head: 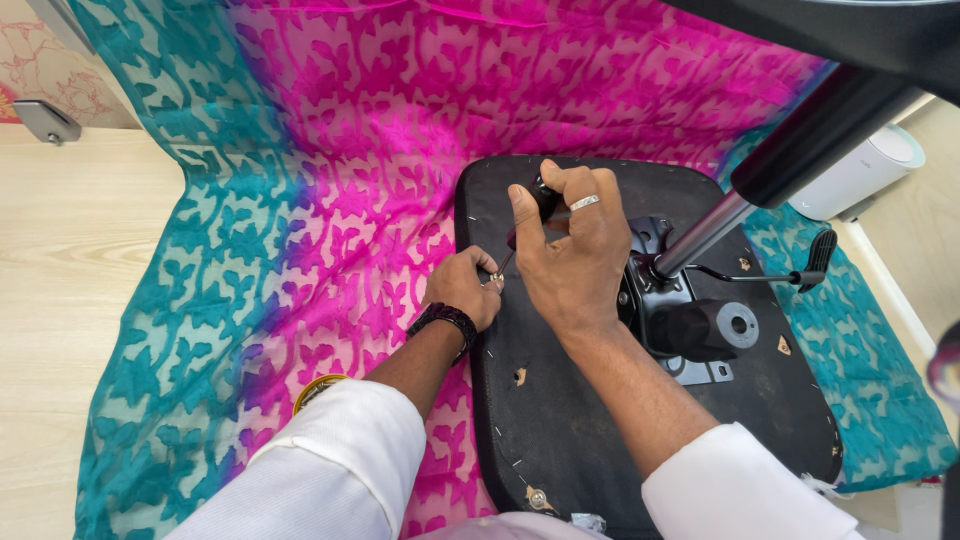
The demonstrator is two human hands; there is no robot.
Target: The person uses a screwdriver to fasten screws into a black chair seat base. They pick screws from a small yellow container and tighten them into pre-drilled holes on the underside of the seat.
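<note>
head view: right hand (572,250) grips a black-handled screwdriver (528,215), tip down on the upturned black fabric-covered chair seat (560,440) lying on pink-and-teal patterned cloth (300,200); left hand (462,288) pinches closed at the tip.

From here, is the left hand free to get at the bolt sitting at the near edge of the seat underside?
Probably yes, once it lets go: the left hand is pinching by the screwdriver tip, but nothing covers the bolt on the seat base.
</note>
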